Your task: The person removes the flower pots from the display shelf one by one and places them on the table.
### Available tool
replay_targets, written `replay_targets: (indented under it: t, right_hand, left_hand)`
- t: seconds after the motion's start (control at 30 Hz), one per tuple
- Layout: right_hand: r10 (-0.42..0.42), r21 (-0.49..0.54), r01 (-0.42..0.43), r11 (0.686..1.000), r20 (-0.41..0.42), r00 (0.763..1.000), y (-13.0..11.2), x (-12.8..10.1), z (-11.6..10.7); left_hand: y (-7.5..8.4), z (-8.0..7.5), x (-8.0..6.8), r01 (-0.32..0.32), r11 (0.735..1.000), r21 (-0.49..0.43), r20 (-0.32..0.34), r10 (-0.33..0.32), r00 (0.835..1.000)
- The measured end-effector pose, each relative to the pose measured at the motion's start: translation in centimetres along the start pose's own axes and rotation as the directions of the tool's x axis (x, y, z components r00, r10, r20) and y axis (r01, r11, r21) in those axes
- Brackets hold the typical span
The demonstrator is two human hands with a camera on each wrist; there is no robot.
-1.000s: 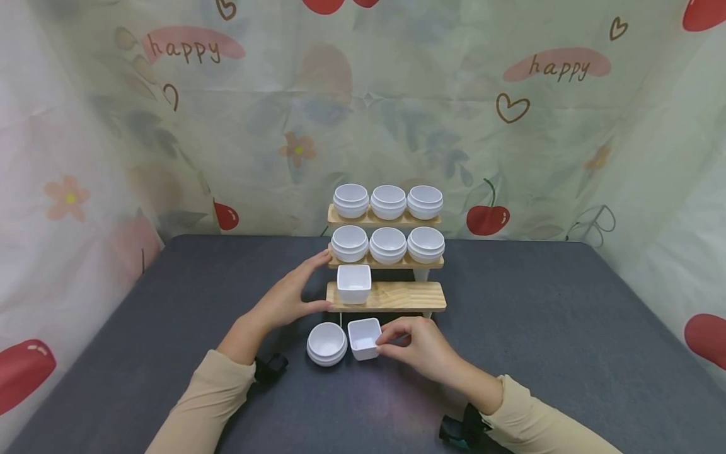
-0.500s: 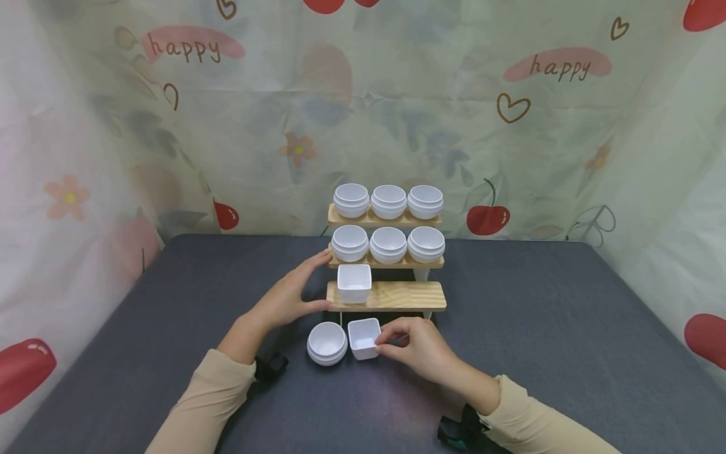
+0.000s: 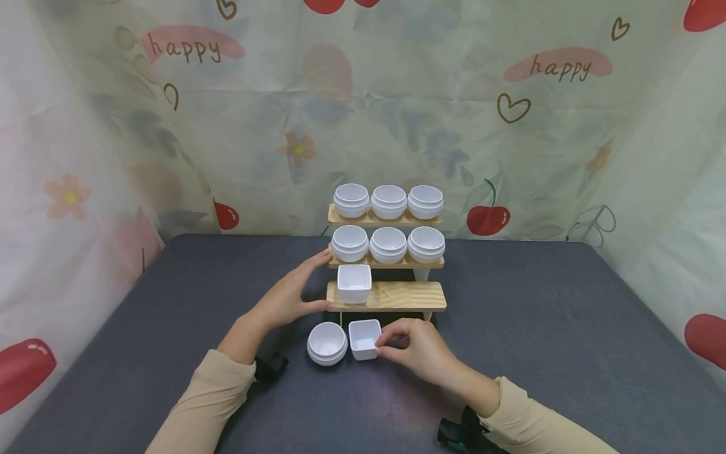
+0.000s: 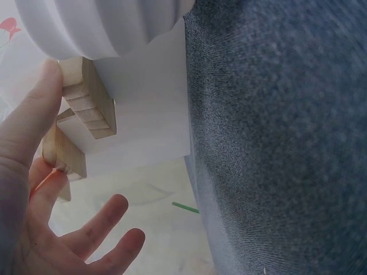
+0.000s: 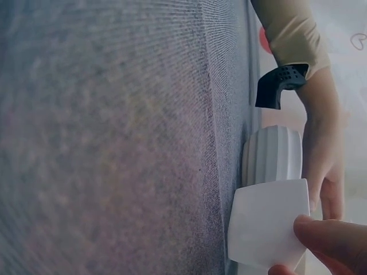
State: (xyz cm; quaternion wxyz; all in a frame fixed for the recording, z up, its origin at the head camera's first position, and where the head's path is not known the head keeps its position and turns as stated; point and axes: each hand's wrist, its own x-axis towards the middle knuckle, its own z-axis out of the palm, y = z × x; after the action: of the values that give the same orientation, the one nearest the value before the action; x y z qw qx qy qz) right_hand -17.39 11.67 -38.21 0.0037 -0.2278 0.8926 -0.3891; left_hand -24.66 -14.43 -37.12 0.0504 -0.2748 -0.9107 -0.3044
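Note:
A three-tier display stand of pale wooden boards (image 3: pixel 405 296) on white side supports (image 4: pixel 152 109) stands mid-table. My left hand (image 3: pixel 286 296) is at its left side, thumb touching the lowest board's end and fingertips at the middle board's end. The other fingers are spread in the left wrist view. My right hand (image 3: pixel 422 350) pinches the right wall of a small white square bowl (image 3: pixel 363 340) between thumb and fingers. The bowl is upright at the table, in front of the stand. A white ribbed round bowl (image 3: pixel 326 344) sits just left of it.
Another white square bowl (image 3: pixel 354 285) stands on the left of the lowest board. Round white bowls line the middle board (image 3: pixel 391 265) and top board (image 3: pixel 380 221), three on each. A dark cloth (image 3: pixel 527 328) covers the table; a printed curtain (image 3: pixel 255 126) hangs behind.
Almost nothing moves. The square bowl under my right hand shifts very slightly; my left hand keeps its place at the stand.

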Motion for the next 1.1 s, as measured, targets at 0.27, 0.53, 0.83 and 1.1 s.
replay_targets:
  t: [0.27,0.53,0.83,1.1]
  right_hand:
    - [-0.008,-0.023,0.007,1.0,-0.014,1.0,-0.16,-0.1,0.06]
    - [-0.008,-0.027,0.008,1.0,-0.018,1.0,-0.13,-0.12,0.11]
    - [-0.005,-0.022,0.004,1.0,-0.02,1.0,-0.17,-0.13,0.1]
    - [0.009,0.0,-0.009,1.0,0.005,1.0,-0.24,-0.19,0.05]
  left_hand:
    - [0.07,0.0,-0.01,0.011,1.0,-0.01,0.005,-0.011,1.0]
    - [0.08,-0.02,0.01,0.005,1.0,-0.009,0.002,-0.005,1.0]
    - [0.12,-0.05,-0.02,0.004,1.0,-0.002,0.002,-0.004,1.0]
    - [0.12,-0.06,-0.06,0.009,1.0,-0.004,0.007,-0.009,1.0]
